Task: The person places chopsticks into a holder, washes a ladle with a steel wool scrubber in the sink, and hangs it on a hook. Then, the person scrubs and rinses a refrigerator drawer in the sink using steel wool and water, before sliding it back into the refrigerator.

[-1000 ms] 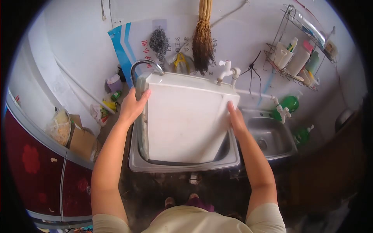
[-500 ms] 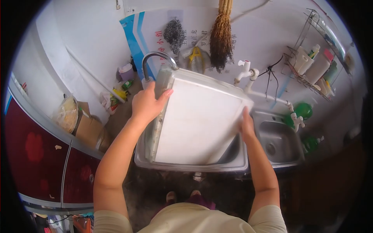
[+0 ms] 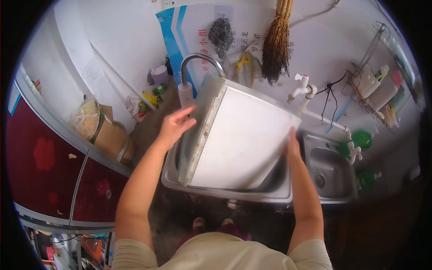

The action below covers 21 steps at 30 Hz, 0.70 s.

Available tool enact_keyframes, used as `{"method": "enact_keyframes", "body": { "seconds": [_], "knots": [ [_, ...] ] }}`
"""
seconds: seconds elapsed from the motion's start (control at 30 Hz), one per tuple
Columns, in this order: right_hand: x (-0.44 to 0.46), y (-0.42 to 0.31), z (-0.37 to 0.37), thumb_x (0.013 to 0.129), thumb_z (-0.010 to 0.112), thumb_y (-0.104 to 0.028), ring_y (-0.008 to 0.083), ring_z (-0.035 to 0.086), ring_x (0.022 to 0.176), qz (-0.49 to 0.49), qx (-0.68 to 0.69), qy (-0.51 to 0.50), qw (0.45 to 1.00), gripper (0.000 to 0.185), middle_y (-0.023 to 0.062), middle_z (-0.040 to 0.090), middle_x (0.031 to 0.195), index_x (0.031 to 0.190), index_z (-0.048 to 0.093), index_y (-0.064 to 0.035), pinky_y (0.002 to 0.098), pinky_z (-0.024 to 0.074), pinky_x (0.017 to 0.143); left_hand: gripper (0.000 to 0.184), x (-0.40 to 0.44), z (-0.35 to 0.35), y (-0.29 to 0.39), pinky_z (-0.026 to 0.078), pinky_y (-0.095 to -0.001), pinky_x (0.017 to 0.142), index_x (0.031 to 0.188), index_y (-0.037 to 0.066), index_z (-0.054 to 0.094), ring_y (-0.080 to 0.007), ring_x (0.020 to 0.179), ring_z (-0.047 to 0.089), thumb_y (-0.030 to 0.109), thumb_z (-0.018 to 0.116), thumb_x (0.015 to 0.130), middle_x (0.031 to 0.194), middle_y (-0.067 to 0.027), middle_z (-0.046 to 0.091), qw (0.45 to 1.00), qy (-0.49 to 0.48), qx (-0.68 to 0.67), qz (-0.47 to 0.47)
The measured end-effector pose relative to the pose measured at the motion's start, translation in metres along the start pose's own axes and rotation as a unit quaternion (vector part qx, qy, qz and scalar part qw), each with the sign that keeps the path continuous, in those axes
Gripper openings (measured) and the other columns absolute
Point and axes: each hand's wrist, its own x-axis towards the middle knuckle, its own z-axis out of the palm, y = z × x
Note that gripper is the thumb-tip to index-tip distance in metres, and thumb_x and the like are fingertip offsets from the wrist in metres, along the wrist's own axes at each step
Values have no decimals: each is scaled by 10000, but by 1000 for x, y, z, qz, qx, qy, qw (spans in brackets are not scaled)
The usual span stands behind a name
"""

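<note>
Bracing the white box (image 3: 247, 139), tilted inside the left sink (image 3: 270, 194), with the right hand (image 3: 293, 143) against one edge, its fingers partly hidden and any grip impossible to tell. Holding the left hand (image 3: 174, 128) spread and loose at the opposite edge (touching or just apart, hard to say). Blocking most of that sink's floor from sight. Seeing a drain (image 3: 320, 181) in the right sink (image 3: 335, 166), blurred bottles (image 3: 386, 86) in the rack (image 3: 370, 108), and murky contents in the bag (image 3: 84, 118) beside the carton (image 3: 110, 135). Reading red 小组 on the poster (image 3: 193, 18).
</note>
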Motion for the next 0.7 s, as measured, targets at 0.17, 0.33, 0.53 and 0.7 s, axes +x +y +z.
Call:
{"method": "enact_keyframes", "body": {
  "seconds": [0.17, 0.33, 0.53, 0.7],
  "knots": [
    [-4, 33, 6, 843, 388, -624, 187, 514, 848, -11, -79, 21, 997, 709, 95, 537, 1002, 1143, 485, 11, 342, 446, 681, 602, -28, 31, -35, 164, -309, 1068, 1385, 129, 296, -191, 1339, 182, 208, 587, 864, 1445, -88, 246, 990, 21, -123, -59],
    [-7, 51, 0, 885, 400, -547, 154, 460, 788, -51, -68, -4, 996, 617, 72, 505, 918, 1085, 491, 30, 296, 403, 692, 570, -29, 32, -39, 202, -281, 1047, 1396, 128, 260, -196, 1325, 222, 121, 516, 887, 1434, -105, 266, 996, 17, -86, -32],
    [-17, 59, -2, 890, 405, -512, 128, 446, 807, -56, -161, 11, 985, 520, 6, 508, 957, 1163, 497, -79, 260, 385, 657, 559, -34, 37, -40, 403, -400, 871, 1376, 100, 252, -388, 1061, 492, 36, 447, 856, 1181, -254, 488, 971, 56, 230, -19],
    [-26, 74, 0, 919, 395, -480, 138, 409, 805, -52, -110, 13, 992, 521, 54, 466, 853, 973, 485, 30, 280, 364, 762, 542, -38, 37, -39, 419, -507, 722, 1358, 72, 238, -446, 828, 551, 36, 411, 846, 973, -269, 576, 948, 38, 306, -77]
  ]
}}
